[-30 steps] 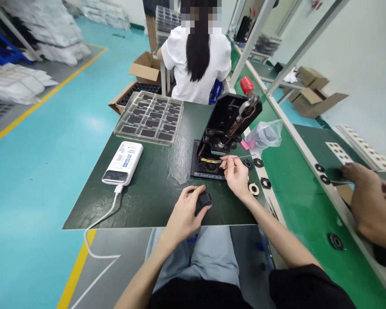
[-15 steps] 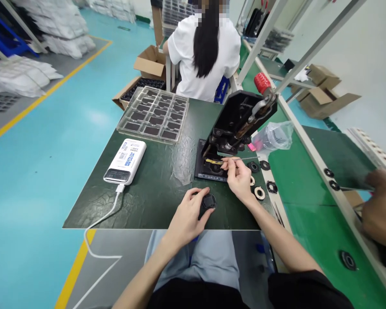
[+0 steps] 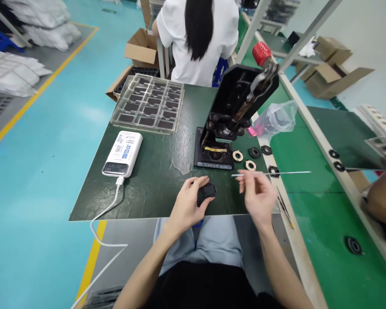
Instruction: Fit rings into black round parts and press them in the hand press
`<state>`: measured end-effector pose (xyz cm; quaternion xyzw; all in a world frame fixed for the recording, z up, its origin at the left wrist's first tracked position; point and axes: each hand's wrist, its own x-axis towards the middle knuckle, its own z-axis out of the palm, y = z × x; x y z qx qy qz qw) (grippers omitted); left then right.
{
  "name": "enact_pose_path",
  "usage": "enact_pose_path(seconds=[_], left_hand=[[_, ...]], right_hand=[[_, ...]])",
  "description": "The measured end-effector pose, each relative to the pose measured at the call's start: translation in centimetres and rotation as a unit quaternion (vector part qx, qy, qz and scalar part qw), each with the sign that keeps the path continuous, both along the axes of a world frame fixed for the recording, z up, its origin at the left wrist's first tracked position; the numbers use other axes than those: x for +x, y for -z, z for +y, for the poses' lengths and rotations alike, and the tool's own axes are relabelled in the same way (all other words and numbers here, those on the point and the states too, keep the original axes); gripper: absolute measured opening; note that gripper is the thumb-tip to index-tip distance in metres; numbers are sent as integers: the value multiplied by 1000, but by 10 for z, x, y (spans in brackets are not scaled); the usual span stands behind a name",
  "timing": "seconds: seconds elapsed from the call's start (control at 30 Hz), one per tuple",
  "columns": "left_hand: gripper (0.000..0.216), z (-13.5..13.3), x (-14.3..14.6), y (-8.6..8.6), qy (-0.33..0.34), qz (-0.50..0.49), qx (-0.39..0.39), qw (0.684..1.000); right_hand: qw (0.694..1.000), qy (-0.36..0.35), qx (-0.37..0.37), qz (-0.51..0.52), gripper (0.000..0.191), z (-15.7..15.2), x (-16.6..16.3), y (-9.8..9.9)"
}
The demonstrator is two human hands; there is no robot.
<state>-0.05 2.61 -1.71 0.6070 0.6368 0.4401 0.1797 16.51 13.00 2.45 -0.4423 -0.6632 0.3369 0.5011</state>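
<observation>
My left hand [image 3: 190, 201] grips a small round black part [image 3: 209, 190] between thumb and fingers, low over the front of the dark green table. Pinched in my right hand [image 3: 259, 195] is a thin metal rod [image 3: 291, 173], lying roughly level and pointing left and right out of the fingers. Ahead of both hands stands a black hand press [image 3: 231, 107] with a red grip [image 3: 261, 53]. A yellow strip [image 3: 215, 149] lies across its base. Beside the press are cream rings [image 3: 250, 165] and black round parts [image 3: 254, 152].
A clear compartment tray [image 3: 148, 103] sits at the table's far left, and a white power bank [image 3: 122, 154] with a cable is nearer. Tweezers [image 3: 286, 209] lie on the right rail by the green belt [image 3: 328, 227]. A co-worker sits ahead; another person's blurred arm is at right.
My right hand has drawn back from the press base toward me and right, carrying the rod. My left hand still holds the black part. The view has shifted slightly.
</observation>
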Motion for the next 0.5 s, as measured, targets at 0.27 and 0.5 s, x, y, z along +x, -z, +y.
enact_pose_path(seconds=[0.27,0.5], left_hand=[[65,-2,-10,-12,84,-47,-22,995],[55,-1,0,-10,-52,-20,12,998]], right_hand=[[992,-44,-114,3,29,-35,6,25],[990,-127,-50,-45,23,-10,-9,23]])
